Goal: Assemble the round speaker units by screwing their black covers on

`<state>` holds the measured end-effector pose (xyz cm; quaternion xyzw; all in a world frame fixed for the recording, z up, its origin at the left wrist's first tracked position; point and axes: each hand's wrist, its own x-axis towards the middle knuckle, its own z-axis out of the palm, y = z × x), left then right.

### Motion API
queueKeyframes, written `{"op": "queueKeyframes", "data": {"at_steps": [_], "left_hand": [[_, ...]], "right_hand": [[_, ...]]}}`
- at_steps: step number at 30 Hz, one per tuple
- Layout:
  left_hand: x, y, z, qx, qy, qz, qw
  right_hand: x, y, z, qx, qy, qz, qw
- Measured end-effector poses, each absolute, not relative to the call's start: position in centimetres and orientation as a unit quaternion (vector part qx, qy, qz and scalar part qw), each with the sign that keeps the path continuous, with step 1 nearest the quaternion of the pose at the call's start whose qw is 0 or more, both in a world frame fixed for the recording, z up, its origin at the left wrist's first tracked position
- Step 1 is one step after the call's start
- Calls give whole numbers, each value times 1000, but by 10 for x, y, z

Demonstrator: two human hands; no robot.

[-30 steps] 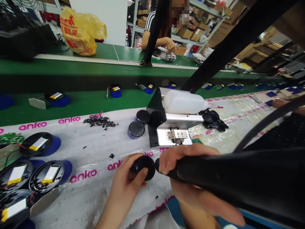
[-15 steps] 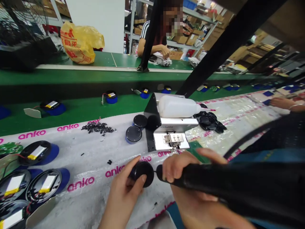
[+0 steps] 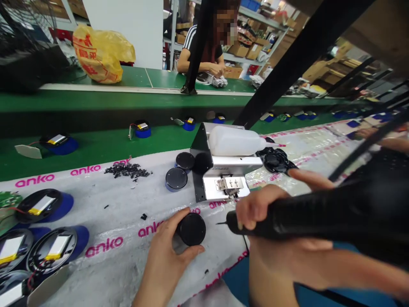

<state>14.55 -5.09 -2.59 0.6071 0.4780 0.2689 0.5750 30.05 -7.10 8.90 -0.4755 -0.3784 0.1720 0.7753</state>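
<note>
Thumb and fingers of my left hand (image 3: pixel 169 251) curve round the sides of a round black part (image 3: pixel 192 229), its flat face turned up toward the right. My right hand (image 3: pixel 265 209) is wrapped round a black electric screwdriver (image 3: pixel 297 209). The screwdriver's thin bit points left and stands a short way off the round part, not touching it. Two similar round pieces, one (image 3: pixel 176 179) with a blue side, sit beyond my left hand, beside a metal dispenser (image 3: pixel 225 187).
Blue housings with batteries (image 3: pixel 59 247) crowd the left edge. Small black pieces (image 3: pixel 128 169) lie in a pile. A white bottle (image 3: pixel 234 140) lies on the dispenser; black rings (image 3: pixel 277 161) are behind it. More housings line the green conveyor (image 3: pixel 105 140). Another person's hand (image 3: pixel 367 133) is at right.
My right hand and the screwdriver have moved right, away from the round part. The thumb of my left hand has shifted from the part's face to its lower edge.
</note>
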Motion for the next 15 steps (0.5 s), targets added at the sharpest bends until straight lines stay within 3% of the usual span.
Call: {"op": "queueKeyframes", "data": {"at_steps": [15], "left_hand": [[146,-42,-11,577,461,269,618]], "right_hand": [[268,-38,65,-429,-453,196,757]]}}
